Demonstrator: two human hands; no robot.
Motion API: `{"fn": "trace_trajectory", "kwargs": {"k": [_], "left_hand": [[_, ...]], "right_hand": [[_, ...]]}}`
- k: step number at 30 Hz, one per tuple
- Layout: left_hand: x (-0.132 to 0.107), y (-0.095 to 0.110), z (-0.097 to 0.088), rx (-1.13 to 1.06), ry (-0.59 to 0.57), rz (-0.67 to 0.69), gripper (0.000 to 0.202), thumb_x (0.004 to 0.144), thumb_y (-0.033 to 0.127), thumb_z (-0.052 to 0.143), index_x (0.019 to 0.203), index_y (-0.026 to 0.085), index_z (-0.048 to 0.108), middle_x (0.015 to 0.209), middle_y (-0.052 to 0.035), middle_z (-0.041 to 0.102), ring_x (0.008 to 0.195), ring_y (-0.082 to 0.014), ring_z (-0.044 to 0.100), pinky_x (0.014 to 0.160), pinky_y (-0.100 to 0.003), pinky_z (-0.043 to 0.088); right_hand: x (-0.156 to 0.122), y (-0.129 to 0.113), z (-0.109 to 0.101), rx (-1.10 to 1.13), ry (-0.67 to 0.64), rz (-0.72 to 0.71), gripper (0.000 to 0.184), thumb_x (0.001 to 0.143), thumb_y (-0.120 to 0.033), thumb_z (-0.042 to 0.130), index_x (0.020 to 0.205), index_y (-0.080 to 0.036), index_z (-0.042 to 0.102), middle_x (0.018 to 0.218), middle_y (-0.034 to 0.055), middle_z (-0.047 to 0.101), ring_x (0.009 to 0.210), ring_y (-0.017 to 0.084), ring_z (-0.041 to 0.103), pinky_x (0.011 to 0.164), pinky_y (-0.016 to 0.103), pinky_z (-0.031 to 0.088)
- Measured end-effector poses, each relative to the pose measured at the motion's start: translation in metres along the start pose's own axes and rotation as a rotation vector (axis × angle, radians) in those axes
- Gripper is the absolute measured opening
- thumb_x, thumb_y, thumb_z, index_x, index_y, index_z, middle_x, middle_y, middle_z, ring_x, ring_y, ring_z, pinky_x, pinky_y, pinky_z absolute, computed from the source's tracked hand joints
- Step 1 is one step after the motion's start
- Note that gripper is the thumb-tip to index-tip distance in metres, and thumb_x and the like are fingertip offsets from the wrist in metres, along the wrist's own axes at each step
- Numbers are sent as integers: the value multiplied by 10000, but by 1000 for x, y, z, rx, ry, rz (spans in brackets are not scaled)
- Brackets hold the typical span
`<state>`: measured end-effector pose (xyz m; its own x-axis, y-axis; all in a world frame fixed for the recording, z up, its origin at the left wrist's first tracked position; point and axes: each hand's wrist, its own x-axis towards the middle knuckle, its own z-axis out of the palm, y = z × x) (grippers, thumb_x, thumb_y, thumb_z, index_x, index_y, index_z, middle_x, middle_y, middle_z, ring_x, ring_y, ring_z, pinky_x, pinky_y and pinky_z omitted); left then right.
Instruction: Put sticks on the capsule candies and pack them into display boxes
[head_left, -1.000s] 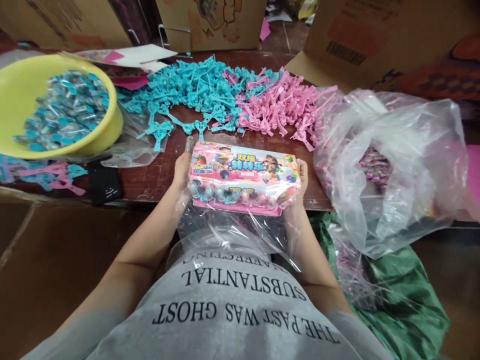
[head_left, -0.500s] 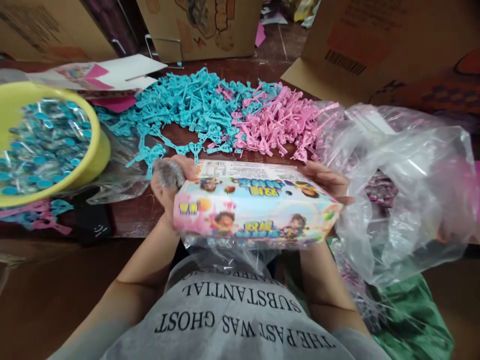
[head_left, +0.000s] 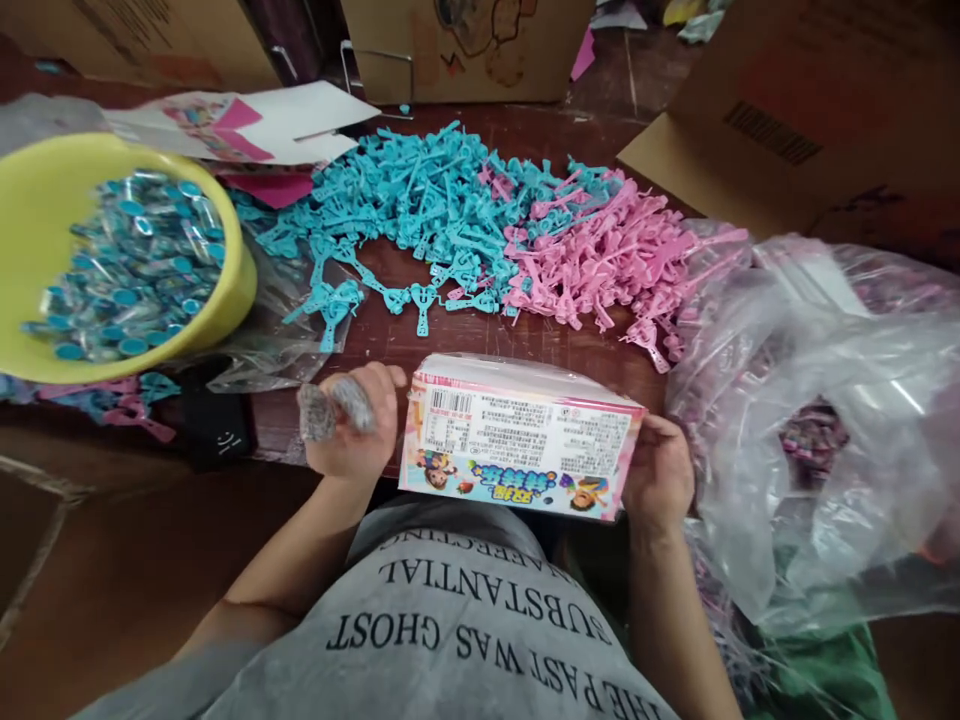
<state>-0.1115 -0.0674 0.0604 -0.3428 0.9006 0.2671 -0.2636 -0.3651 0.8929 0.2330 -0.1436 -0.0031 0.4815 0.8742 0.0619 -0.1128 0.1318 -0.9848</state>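
Note:
A printed cardboard box (head_left: 517, 435) with cartoon children, a barcode and small text is held in front of my shirt at the table edge. My right hand (head_left: 661, 475) is closed around its right end, with part of the fingers behind the box. At the left end is my left hand (head_left: 352, 425), its fingers bent against the side of the box; the exact contact is hard to see. Grey wrapping (head_left: 319, 413) covers two of its fingers. Beyond the box lie a heap of blue plastic clips (head_left: 420, 190) and a heap of pink plastic clips (head_left: 600, 255).
A yellow basin (head_left: 244, 290) of small blue-capped tubes stands at the left, with a black flat object (head_left: 217, 420) beside it. Clear plastic bags (head_left: 780, 530) bulge at the right. Large cartons (head_left: 487, 50) line the back. White and pink card sheets (head_left: 300, 120) lie behind the basin.
The box has tipped so its barcode and text side now faces me. Both hands have moved with it, slightly down. The view has shifted a little to the left.

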Motion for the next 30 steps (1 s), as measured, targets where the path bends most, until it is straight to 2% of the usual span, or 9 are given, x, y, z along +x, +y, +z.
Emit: {"fn": "trace_trajectory", "kwargs": {"k": [2,3,5,8,14,20,24,26,30], "left_hand": [[2,-7,-12,137,130,-31,421,935,583,704,696,252,600,668,7,587,657,-170,546,790,-348,540],[2,-11,-18,233,130,-84,289,915,500,758,798,251,672,772,1,662,717,-164,585,801,-324,535],[0,-20,-27,408,-34,-258,184,874,371,802,992,240,749,953,-23,754,833,-175,660,841,-310,540],[-5,-30,-36,597,-285,-434,235,863,305,717,1080,226,760,1043,-42,802,946,-234,719,871,-342,563],[-11,-28,-54,737,-355,-423,266,821,253,705,1079,241,766,1033,-29,829,912,-269,748,819,-365,597],[-10,-14,-61,796,-376,-458,566,787,333,868,1325,276,702,1313,-90,788,1130,-333,763,972,-451,622],[-10,-7,-48,795,-299,-472,714,778,354,905,1436,285,639,1150,-74,827,1034,-312,786,919,-431,633],[-12,1,-44,714,-264,-474,727,739,337,936,1402,267,646,1043,-58,829,920,-275,785,839,-387,636],[-24,32,-46,668,-282,-404,368,769,322,900,1096,255,747,892,-29,791,786,-231,746,700,-322,605]], "right_hand": [[6,0,-5,-204,-30,60,365,880,-563,795,1116,-288,751,1214,58,800,1164,266,744,986,429,595],[9,-2,-6,-291,-77,106,366,884,-540,796,1137,-280,746,1209,61,801,1135,266,748,972,423,595],[13,-7,-5,-407,-191,188,354,908,-530,760,1138,-262,750,1140,56,812,1036,258,756,904,400,599],[16,-14,2,-528,-225,200,285,918,-485,726,1061,-242,767,1030,32,817,924,238,735,813,361,581],[7,-23,11,-452,-182,228,294,848,-487,783,996,-233,766,1006,37,824,862,228,740,815,373,606],[-2,-29,9,-471,-223,252,241,848,-467,765,920,-237,776,925,36,828,810,239,768,802,387,613],[-8,-36,5,-747,-239,103,191,883,-395,696,971,-250,783,968,39,833,863,258,774,793,379,573],[-13,-42,-2,-799,-249,69,191,896,-395,690,994,-253,771,963,43,829,840,252,767,753,360,567],[-32,-58,-18,-786,-268,5,158,965,-391,655,1056,-275,709,914,33,800,754,215,745,672,310,569]]}}
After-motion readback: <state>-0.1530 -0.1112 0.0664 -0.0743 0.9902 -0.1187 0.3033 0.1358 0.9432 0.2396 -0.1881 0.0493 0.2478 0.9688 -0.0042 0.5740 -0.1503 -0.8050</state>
